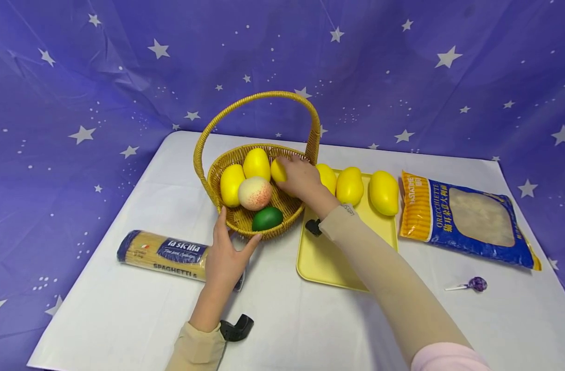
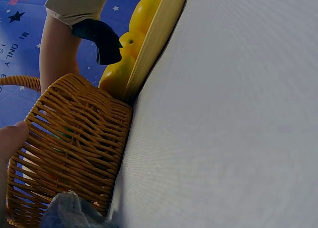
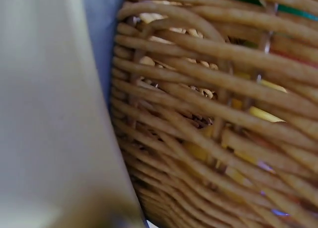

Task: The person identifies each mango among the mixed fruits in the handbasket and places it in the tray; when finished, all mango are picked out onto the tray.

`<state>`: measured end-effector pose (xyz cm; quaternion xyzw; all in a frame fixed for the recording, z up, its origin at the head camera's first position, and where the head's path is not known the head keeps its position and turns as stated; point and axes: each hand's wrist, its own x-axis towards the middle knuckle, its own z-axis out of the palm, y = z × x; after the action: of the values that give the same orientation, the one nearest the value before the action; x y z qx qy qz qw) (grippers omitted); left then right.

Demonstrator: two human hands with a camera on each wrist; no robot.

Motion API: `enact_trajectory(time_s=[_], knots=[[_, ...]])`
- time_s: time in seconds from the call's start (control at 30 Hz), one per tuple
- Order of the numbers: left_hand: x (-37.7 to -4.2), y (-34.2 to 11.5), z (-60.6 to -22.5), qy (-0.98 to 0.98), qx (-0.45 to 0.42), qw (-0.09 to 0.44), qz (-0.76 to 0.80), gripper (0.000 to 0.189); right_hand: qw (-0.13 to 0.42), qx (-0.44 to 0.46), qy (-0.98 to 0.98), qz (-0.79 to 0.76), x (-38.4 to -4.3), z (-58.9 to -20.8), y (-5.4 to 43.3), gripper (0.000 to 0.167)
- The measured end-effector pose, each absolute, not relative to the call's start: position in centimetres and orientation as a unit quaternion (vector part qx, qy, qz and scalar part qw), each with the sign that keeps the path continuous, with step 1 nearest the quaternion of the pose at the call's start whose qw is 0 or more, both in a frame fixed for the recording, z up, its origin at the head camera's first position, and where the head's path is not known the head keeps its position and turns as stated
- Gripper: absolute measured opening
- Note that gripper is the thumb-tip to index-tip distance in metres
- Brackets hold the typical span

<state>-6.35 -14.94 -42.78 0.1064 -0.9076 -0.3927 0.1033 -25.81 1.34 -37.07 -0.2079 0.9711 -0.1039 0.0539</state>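
In the head view, a wicker basket [image 1: 289,224] with a tall arched handle stands mid-table. Inside lie yellow mangoes [image 1: 256,164], a pale peach [image 1: 255,194] with red speckles and a dark green oval fruit [image 1: 267,219]. My right hand [image 1: 303,178] reaches over the right rim and holds a yellow mango [image 1: 278,170], partly hidden under the fingers. Spread at the near left side, my left hand [image 1: 229,255] touches the basket rim with thumb and fingers. The left wrist view shows a fingertip [image 2: 17,133] against the rim.
Right of the basket, a yellow tray [image 1: 331,268] bears three mangoes [image 1: 383,192]. A spaghetti pack [image 1: 171,255] lies left, partly behind my left hand. On the right are an orecchiette bag [image 1: 468,219] and a purple lollipop [image 1: 477,284]. A starry purple cloth hangs behind.
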Motion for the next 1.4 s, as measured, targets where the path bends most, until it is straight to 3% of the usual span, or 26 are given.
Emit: enact_trajectory(time_s=[0.4, 0.6, 0.93, 1.1, 1.4], knots=[[-6.5, -14.9, -42.9, -0.908, 0.108, 0.102, -0.391, 0.103, 0.002, -0.203, 0.969, -0.140, -25.0, -35.3, 1.8, 0.066], [-6.3, -15.1, -42.8, -0.908, 0.105, 0.110, -0.389, 0.103, -0.048, -0.212, 0.956, -0.196, -22.5, -32.5, 3.0, 0.068], [-6.4, -15.0, -42.8, -0.909, 0.101, 0.107, -0.391, 0.104, -0.079, -0.159, 0.945, -0.274, -18.4, -30.5, 7.2, 0.070], [-6.4, -15.0, -42.8, -0.909, 0.101, 0.104, -0.392, 0.105, -0.069, -0.134, 0.944, -0.294, -16.5, -31.7, 9.6, 0.071], [-6.5, -14.9, -42.8, -0.906, 0.101, 0.103, -0.397, 0.104, 0.010, -0.091, 0.960, -0.263, -13.7, -35.4, 11.2, 0.071]])
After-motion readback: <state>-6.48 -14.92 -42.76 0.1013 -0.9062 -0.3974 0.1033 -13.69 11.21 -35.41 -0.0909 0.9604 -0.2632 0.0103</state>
